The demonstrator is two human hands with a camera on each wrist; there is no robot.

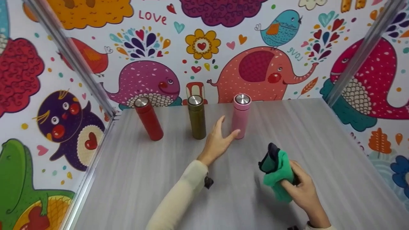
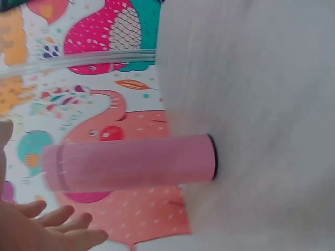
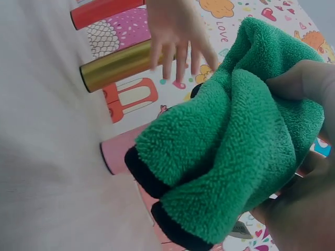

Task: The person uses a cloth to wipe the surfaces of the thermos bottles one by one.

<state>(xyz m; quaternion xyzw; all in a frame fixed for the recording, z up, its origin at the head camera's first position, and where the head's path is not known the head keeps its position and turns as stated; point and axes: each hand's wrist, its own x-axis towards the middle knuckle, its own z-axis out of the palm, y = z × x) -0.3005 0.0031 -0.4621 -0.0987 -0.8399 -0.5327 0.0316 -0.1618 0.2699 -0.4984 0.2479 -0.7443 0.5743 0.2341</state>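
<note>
A pink thermos bottle (image 1: pixel 241 119) with a steel-topped lid stands upright toward the back of the table. My left hand (image 1: pixel 217 142) is just in front of it, fingers spread and thumb apart, holding nothing. In the left wrist view the pink bottle (image 2: pixel 133 163) lies beyond the outstretched fingers (image 2: pixel 73 219). My right hand (image 1: pixel 302 185) grips a folded green cloth (image 1: pixel 279 179) with dark edging, above the table at the right. The plush green cloth (image 3: pixel 230 130) is pinched between thumb and fingers in the right wrist view, where it partly covers the pink bottle.
An olive-gold thermos bottle (image 1: pixel 197 119) and a red thermos bottle (image 1: pixel 150 121) stand upright in a row left of the pink one. Cartoon-printed walls (image 1: pixel 198 73) with metal corner posts (image 1: pixel 361 54) enclose the grey table (image 1: pixel 143 179) at the back and sides.
</note>
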